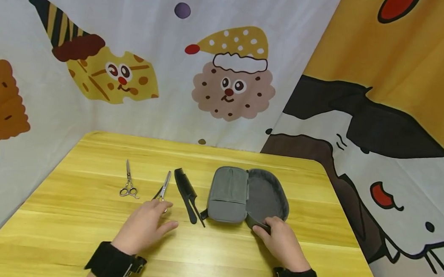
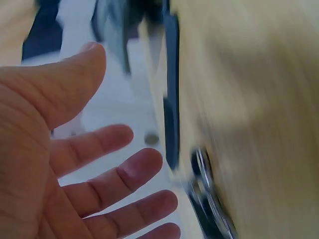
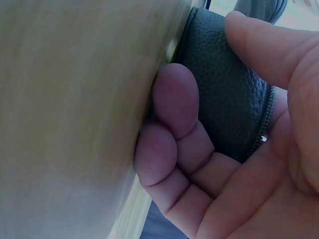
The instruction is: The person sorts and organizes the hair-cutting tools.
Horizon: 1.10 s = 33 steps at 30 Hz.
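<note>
pale glare brightens the table (image 1: 211, 254), while wrist views are dimmer, the left blurred.

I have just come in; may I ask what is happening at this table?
A person's right hand holds the near side of an open grey case on the table. The left hand, open, is over one pair of scissors, not gripping them. Black combs lie between those scissors and the case; a second pair lies farther left.

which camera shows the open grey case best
The head view: both halves of the grey case show. The right wrist view shows mainly its textured side, partly behind the right hand; the left wrist view, only a blurred shape, probably the case.
</note>
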Each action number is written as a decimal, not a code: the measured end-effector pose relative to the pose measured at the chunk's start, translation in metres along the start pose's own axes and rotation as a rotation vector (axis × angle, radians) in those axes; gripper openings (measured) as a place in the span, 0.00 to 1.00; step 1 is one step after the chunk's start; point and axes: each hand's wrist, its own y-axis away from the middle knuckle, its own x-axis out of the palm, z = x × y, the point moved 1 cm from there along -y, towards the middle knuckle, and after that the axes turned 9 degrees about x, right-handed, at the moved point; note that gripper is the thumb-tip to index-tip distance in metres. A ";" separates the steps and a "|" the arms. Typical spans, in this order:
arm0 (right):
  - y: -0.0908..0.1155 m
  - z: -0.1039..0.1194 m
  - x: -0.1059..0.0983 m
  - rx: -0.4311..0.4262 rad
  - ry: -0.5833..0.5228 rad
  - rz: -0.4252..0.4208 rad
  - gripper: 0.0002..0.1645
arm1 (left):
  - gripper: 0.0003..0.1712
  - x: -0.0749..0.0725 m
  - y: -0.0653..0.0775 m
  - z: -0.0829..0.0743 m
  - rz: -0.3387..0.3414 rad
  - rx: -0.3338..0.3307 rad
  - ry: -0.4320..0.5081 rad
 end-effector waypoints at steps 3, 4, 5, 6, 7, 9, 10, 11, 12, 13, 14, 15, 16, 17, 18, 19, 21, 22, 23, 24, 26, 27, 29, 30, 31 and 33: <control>0.000 0.000 -0.001 0.005 -0.002 0.007 0.16 | 0.29 0.013 -0.011 -0.020 0.019 0.081 -0.037; 0.000 0.000 -0.001 0.009 -0.004 0.009 0.15 | 0.29 0.016 -0.015 -0.025 0.028 0.108 -0.049; 0.001 0.000 0.000 0.010 -0.005 0.008 0.15 | 0.28 0.019 -0.019 -0.029 0.040 0.133 -0.058; 0.001 0.000 0.000 0.013 -0.007 0.008 0.15 | 0.27 0.022 -0.023 -0.032 0.048 0.154 -0.070; 0.001 -0.001 0.001 0.015 -0.007 0.009 0.15 | 0.27 0.025 -0.027 -0.034 0.057 0.169 -0.079; 0.001 -0.001 0.001 0.017 -0.007 0.008 0.15 | 0.26 0.030 -0.034 -0.036 0.063 0.189 -0.101; 0.001 -0.001 0.002 0.016 -0.008 0.009 0.15 | 0.26 0.031 -0.036 -0.036 0.065 0.192 -0.108; 0.001 -0.001 0.002 0.014 -0.008 0.007 0.16 | 0.25 0.033 -0.038 -0.036 0.069 0.188 -0.113; 0.000 -0.001 0.001 0.012 -0.008 0.006 0.16 | 0.25 0.035 -0.040 -0.035 0.071 0.182 -0.120; 0.000 0.000 0.001 0.010 -0.009 0.005 0.15 | 0.25 0.036 -0.042 -0.034 0.075 0.174 -0.119; 0.000 0.000 0.001 0.006 -0.009 0.003 0.15 | 0.25 0.038 -0.043 -0.033 0.079 0.166 -0.120; 0.000 0.000 0.000 0.002 -0.007 0.001 0.15 | 0.25 0.039 -0.045 -0.032 0.083 0.158 -0.118; 0.000 -0.001 0.000 0.004 -0.006 0.001 0.15 | 0.25 0.040 -0.047 -0.031 0.087 0.151 -0.116; 0.000 -0.001 0.000 0.006 -0.006 0.000 0.15 | 0.24 0.041 -0.048 -0.030 0.091 0.144 -0.115; 0.000 -0.001 0.000 0.010 -0.007 0.000 0.14 | 0.24 0.042 -0.050 -0.030 0.090 0.138 -0.116; 0.000 -0.001 -0.001 0.013 -0.009 -0.001 0.14 | 0.23 0.043 -0.051 -0.029 0.087 0.133 -0.115; 0.001 -0.002 0.000 0.020 -0.010 -0.007 0.13 | 0.21 0.046 -0.053 -0.027 0.079 0.121 -0.123; 0.001 -0.002 -0.001 0.025 -0.013 -0.010 0.13 | 0.21 0.046 -0.054 -0.026 0.075 0.110 -0.124; 0.002 -0.002 -0.001 0.024 -0.016 -0.017 0.12 | 0.20 0.047 -0.054 -0.026 0.068 0.097 -0.128; 0.002 -0.002 -0.001 0.022 -0.017 -0.023 0.12 | 0.19 0.048 -0.055 -0.025 0.060 0.079 -0.124; 0.003 -0.002 -0.001 0.014 -0.024 -0.037 0.12 | 0.18 0.050 -0.056 -0.024 0.044 0.034 -0.113; 0.003 -0.002 -0.002 0.008 -0.029 -0.044 0.11 | 0.18 0.050 -0.056 -0.023 0.036 0.004 -0.106; 0.004 -0.001 -0.003 -0.004 -0.041 -0.057 0.11 | 0.21 0.050 -0.055 -0.022 0.027 -0.070 -0.083; 0.004 -0.001 -0.003 -0.008 -0.047 -0.061 0.11 | 0.23 0.049 -0.055 -0.022 0.023 -0.108 -0.069; 0.004 -0.001 -0.004 -0.012 -0.053 -0.066 0.11 | 0.25 0.048 -0.054 -0.021 0.019 -0.146 -0.054; 0.005 -0.001 -0.005 -0.012 -0.064 -0.071 0.11 | 0.27 0.046 -0.052 -0.019 0.014 -0.212 -0.038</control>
